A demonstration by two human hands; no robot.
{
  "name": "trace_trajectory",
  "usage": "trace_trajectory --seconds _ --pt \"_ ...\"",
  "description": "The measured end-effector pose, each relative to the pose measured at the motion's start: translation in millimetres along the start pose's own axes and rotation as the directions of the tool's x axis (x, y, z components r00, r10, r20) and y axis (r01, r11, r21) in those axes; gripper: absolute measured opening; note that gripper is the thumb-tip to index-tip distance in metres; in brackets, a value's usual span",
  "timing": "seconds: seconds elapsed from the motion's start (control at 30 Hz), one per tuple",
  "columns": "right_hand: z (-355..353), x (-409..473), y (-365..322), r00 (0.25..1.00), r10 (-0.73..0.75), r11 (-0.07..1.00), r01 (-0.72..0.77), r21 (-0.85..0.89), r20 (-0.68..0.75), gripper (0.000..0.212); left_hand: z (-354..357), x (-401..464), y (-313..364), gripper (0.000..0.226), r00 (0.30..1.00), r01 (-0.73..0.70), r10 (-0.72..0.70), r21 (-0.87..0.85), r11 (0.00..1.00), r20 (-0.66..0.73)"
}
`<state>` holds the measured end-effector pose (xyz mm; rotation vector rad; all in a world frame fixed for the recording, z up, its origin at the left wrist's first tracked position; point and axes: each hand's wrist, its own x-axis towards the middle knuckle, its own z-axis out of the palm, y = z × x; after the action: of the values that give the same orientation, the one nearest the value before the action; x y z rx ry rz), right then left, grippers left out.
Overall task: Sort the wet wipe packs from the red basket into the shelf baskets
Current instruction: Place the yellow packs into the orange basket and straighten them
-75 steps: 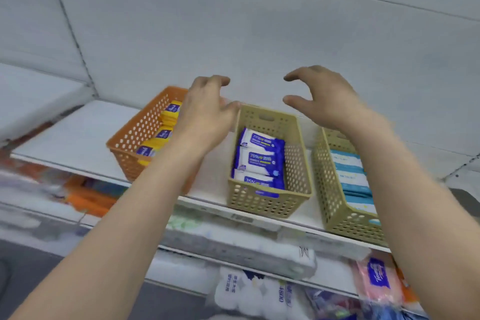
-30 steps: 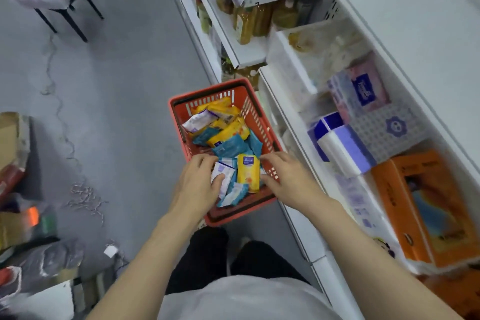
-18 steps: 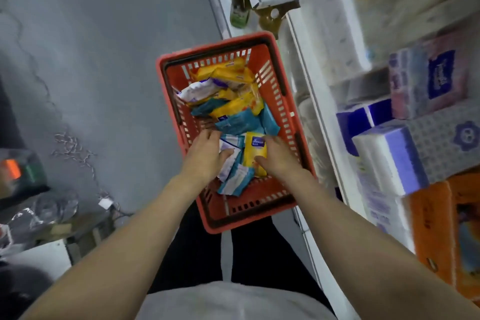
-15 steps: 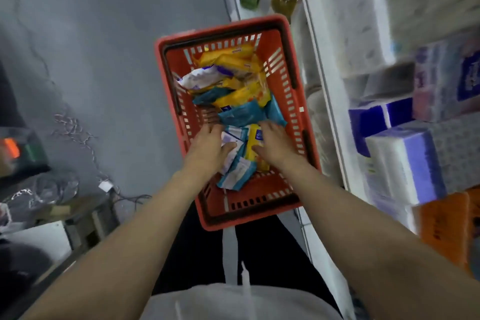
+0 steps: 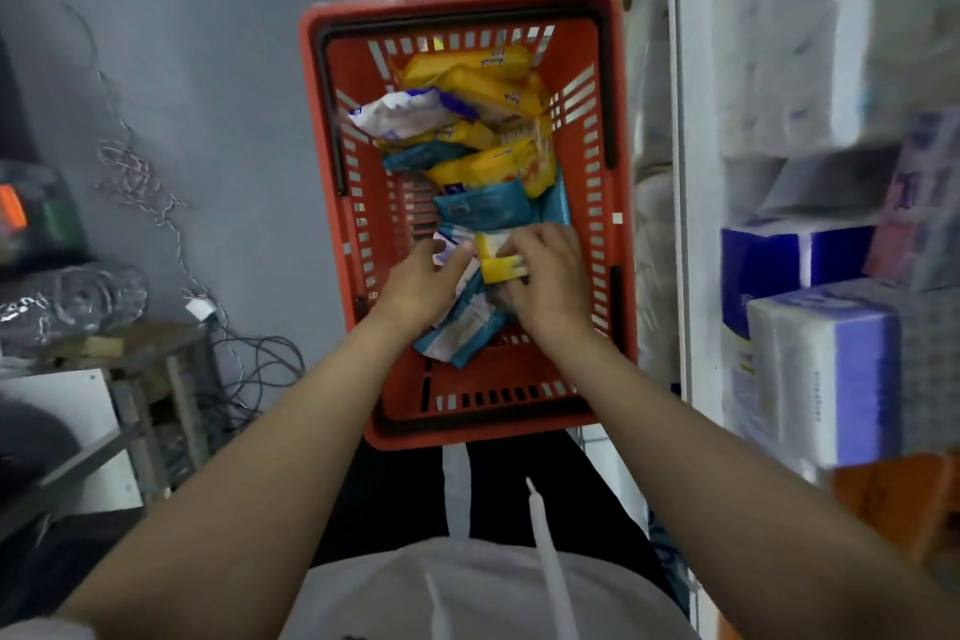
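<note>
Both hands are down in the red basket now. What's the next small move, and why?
Probably lift the yellow pack out with the right hand, whose fingers already curl round it. The left hand touches a white pack near the front of the red basket; its grip isn't clear, so secure that first.

Both bare forearms enter from the lower corners of the frame and converge toward centre, backs of the hands facing up. Left hand (image 5: 423,286): fingers curled downward, thumb extended toward the right hand. Right hand (image 5: 545,276): fingers bent, pinching a small yellow pack (image 5: 496,259) just left of its knuckles.
</note>
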<state>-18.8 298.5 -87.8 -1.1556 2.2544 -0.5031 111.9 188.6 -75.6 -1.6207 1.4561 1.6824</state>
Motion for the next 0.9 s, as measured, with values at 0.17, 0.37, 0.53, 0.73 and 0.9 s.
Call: trace_trajectory --seconds 0.17,0.37,0.53,0.73,0.9 --pt "-7.9 -27.9 -8.1 0.978 -0.182 0.950 0.149 0.275 0.101 0.034 13.2 3.4 8.8 0.052 0.996 0.088 -0.087 -0.474 0.876 0.024" --pt "-19.0 -13.0 -9.1 0.854 0.402 0.601 -0.518 0.608 0.330 0.038 7.4 13.9 -4.0 0.068 0.999 0.017 0.001 -0.408 0.913 0.042" --pt "-4.8 -4.5 0.9 0.670 0.595 0.373 -0.719 0.586 0.444 0.026 19.3 16.9 -4.9 0.058 0.998 -0.014 0.031 -0.285 0.958 0.057" --pt "3.4 -12.6 14.6 0.704 0.658 0.526 -0.683 0.506 0.267 0.025 22.5 56.2 -30.7 0.065 0.979 -0.014 0.020 0.033 0.999 -0.205" --pt "8.7 -13.6 19.7 0.758 0.623 0.647 -0.638 0.416 0.194 0.032 29.2 79.8 -40.1 0.057 0.983 0.060 -0.034 0.140 0.988 -0.180"
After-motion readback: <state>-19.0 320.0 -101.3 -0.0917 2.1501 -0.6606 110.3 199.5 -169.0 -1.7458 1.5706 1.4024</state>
